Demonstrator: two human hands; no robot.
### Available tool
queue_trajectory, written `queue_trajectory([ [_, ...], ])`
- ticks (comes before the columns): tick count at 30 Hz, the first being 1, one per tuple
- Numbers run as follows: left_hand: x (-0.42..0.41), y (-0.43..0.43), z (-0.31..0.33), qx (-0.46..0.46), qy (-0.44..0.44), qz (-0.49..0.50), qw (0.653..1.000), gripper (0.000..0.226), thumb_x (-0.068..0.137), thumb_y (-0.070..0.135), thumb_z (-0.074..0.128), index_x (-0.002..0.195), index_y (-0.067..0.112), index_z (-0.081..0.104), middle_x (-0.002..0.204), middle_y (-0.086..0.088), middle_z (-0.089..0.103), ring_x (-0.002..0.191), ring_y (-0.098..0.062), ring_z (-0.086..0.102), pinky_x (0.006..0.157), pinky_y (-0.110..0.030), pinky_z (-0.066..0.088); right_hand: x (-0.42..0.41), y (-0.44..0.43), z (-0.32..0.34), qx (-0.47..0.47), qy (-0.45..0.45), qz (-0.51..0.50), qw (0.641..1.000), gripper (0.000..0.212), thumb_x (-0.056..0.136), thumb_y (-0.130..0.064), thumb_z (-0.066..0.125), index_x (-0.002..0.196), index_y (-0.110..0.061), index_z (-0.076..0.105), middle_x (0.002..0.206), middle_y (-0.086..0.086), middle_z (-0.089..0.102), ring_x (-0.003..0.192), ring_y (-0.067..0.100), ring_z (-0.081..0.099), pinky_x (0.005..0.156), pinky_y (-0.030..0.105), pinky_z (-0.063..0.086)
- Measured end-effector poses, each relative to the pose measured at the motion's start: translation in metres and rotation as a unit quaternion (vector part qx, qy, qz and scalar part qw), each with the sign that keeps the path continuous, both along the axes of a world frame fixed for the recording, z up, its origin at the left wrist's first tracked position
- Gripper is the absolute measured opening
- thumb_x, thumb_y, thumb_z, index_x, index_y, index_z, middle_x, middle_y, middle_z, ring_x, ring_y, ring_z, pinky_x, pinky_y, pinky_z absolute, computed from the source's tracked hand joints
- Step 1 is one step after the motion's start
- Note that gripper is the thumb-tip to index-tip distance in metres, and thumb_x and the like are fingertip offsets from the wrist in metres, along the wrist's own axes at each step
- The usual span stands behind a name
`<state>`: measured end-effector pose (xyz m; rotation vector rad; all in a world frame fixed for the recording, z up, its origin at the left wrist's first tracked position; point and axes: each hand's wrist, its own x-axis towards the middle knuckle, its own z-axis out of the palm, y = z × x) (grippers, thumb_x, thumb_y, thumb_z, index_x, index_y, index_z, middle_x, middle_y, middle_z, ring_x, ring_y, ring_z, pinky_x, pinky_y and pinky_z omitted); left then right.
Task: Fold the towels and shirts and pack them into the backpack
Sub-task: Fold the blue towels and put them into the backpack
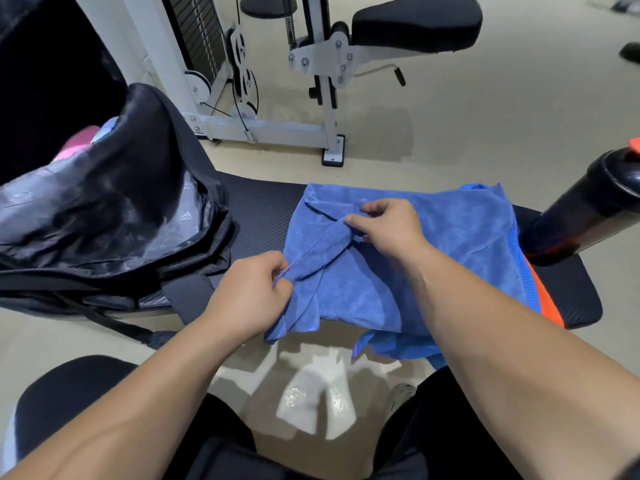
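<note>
A blue towel (pixel 450 237) lies spread on the black bench pad (pixel 263 209), one flap folded over towards the left. My left hand (pixel 249 289) pinches the towel's near left hemmed edge. My right hand (pixel 388 223) pinches the same hem farther up, near the towel's middle. Under the towel, a brighter blue garment (pixel 398 344) hangs off the bench's front edge and an orange cloth (pixel 547 299) shows at the right. The black backpack (pixel 114 209) stands open at the left of the bench, with pink and pale blue fabric (pixel 83 143) visible inside.
A black bottle with an orange cap (pixel 588 209) stands on the bench at the right edge. A white weight machine with a black padded seat (pixel 415 22) stands on the beige floor behind. My knees in dark shorts are at the bottom.
</note>
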<state>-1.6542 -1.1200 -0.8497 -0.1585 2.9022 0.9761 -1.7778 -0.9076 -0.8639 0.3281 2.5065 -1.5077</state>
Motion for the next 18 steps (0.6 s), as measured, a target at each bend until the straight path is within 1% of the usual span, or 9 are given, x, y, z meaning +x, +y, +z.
queue_trajectory([
  [1,0.000,-0.002,0.004,0.006,0.003,0.001,1.000,0.018,0.086,0.016,0.056,0.070,0.023,0.053,0.056,0.009,0.055,0.054,-0.010,0.049,0.053,-0.030,0.038,-0.002,-0.004,-0.001,-0.085,-0.019,-0.064,0.994,0.047,0.064,-0.030,0.091,0.102,-0.012,0.069,0.099,0.002,0.073,0.081,0.019,0.073,0.081,0.043,0.062],
  [2,-0.001,-0.004,0.007,0.011,0.004,-0.001,1.000,0.019,0.087,0.015,0.056,0.071,0.024,0.054,0.056,0.011,0.055,0.054,-0.009,0.049,0.052,-0.029,0.037,-0.004,-0.009,-0.001,-0.122,-0.022,-0.109,0.986,0.046,0.058,-0.027,0.091,0.096,-0.015,0.067,0.097,0.004,0.073,0.079,0.021,0.073,0.077,0.046,0.062],
  [3,-0.002,-0.006,0.011,0.015,0.007,-0.004,1.000,0.019,0.087,0.014,0.056,0.071,0.026,0.054,0.056,0.014,0.056,0.053,-0.008,0.049,0.052,-0.029,0.037,-0.007,-0.013,0.000,-0.114,-0.014,-0.131,0.985,0.042,0.057,-0.023,0.087,0.092,-0.019,0.064,0.096,0.004,0.071,0.081,0.023,0.072,0.076,0.047,0.062],
  [6,-0.005,-0.016,0.024,0.002,0.023,-0.013,1.000,0.018,0.087,0.012,0.058,0.076,0.027,0.059,0.064,0.012,0.062,0.059,-0.006,0.054,0.055,-0.024,0.039,-0.012,-0.031,0.006,-0.052,0.015,-0.113,0.992,0.032,0.072,-0.009,0.070,0.098,-0.022,0.056,0.092,-0.006,0.059,0.083,0.019,0.063,0.074,0.034,0.058],
  [9,-0.004,-0.027,0.035,-0.020,0.022,-0.010,1.000,0.017,0.085,0.011,0.062,0.077,0.027,0.064,0.069,0.010,0.065,0.067,-0.004,0.058,0.057,-0.017,0.041,-0.018,-0.056,0.014,-0.109,0.011,-0.071,0.991,0.035,0.082,0.000,0.054,0.104,-0.026,0.060,0.087,-0.005,0.057,0.069,0.017,0.052,0.056,0.024,0.043],
  [12,-0.004,-0.046,0.048,-0.065,0.037,0.016,0.997,0.014,0.084,0.011,0.064,0.079,0.024,0.066,0.071,0.009,0.066,0.071,-0.008,0.058,0.061,-0.022,0.044,-0.027,-0.083,0.029,-0.210,-0.018,-0.033,0.977,0.038,0.085,0.007,0.050,0.094,-0.023,0.070,0.092,0.005,0.067,0.076,0.021,0.059,0.063,0.028,0.050],
  [15,-0.005,-0.068,0.070,-0.119,0.079,0.059,0.988,0.011,0.085,0.013,0.065,0.081,0.023,0.067,0.071,0.009,0.064,0.073,-0.018,0.058,0.065,-0.033,0.044,-0.039,-0.112,0.048,-0.282,-0.027,-0.020,0.959,0.040,0.088,0.015,0.048,0.086,-0.019,0.069,0.096,0.003,0.067,0.079,0.019,0.064,0.065,0.026,0.059],
  [16,-0.005,-0.075,0.077,-0.131,0.093,0.070,0.985,0.011,0.085,0.014,0.066,0.080,0.024,0.066,0.068,0.010,0.062,0.072,-0.018,0.057,0.063,-0.033,0.043,-0.043,-0.123,0.053,-0.306,-0.027,-0.015,0.952,0.039,0.088,0.016,0.049,0.088,-0.018,0.069,0.099,0.005,0.067,0.084,0.020,0.067,0.070,0.027,0.061],
  [18,-0.006,-0.085,0.091,-0.153,0.106,0.079,0.979,0.011,0.086,0.017,0.065,0.079,0.025,0.065,0.067,0.011,0.061,0.070,-0.016,0.057,0.060,-0.031,0.041,-0.052,-0.144,0.059,-0.336,-0.032,-0.002,0.941,0.037,0.090,0.014,0.051,0.104,-0.014,0.069,0.110,0.010,0.068,0.100,0.025,0.069,0.082,0.031,0.061],
])
